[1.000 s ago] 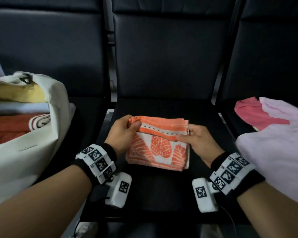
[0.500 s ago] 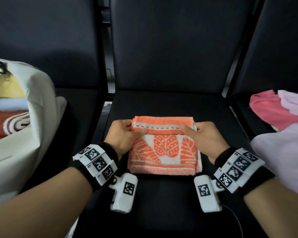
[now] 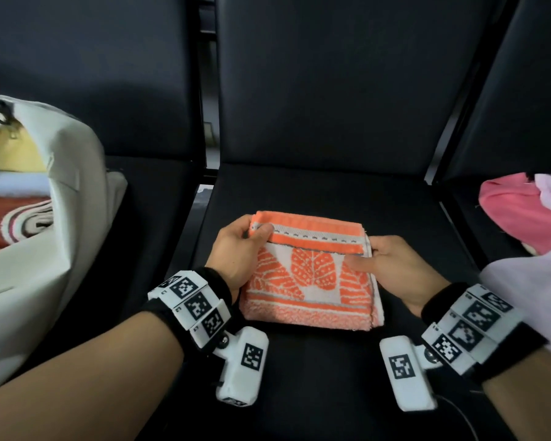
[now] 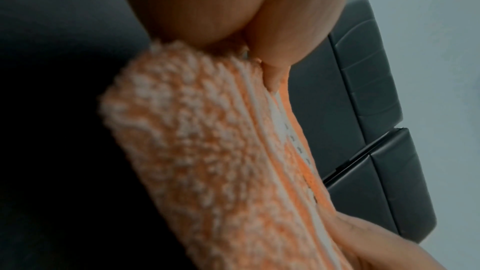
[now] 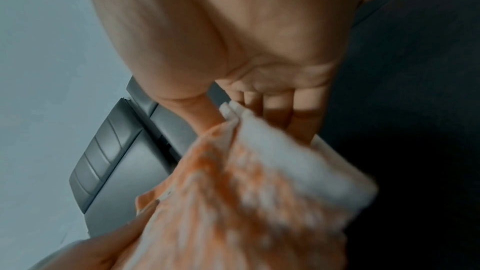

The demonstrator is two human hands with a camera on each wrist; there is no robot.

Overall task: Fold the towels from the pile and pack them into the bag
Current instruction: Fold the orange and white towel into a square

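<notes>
A folded orange towel (image 3: 309, 272) with white leaf shapes lies on the middle black seat (image 3: 325, 361), at the centre of the head view. The left hand (image 3: 236, 249) grips the towel's far left corner, thumb on top across the dashed grey stripe and fingers tucked under the fold; the left wrist view shows the thumb (image 4: 270, 65) pressed onto the towel's (image 4: 207, 151) edge. The right hand (image 3: 392, 265) holds the right edge, thumb lying flat on the cloth and the other fingers out of sight beneath it; in the right wrist view the fingers (image 5: 278, 108) go under the white-backed layers of the towel (image 5: 246, 192).

At 9 o'clock a white bag (image 3: 61, 218) stands open on the left seat, with a yellow towel (image 3: 16, 154), a pale one and a red striped one (image 3: 16, 218) inside. At 3 o'clock the pile sits on the right seat: a pink towel (image 3: 516, 211) and a lilac towel (image 3: 528, 281) over it.

Both wrists wear black bands (image 3: 217, 281) carrying white blocks printed with square black-and-white code markers (image 3: 198, 303). No brand names or readable words show anywhere.
</notes>
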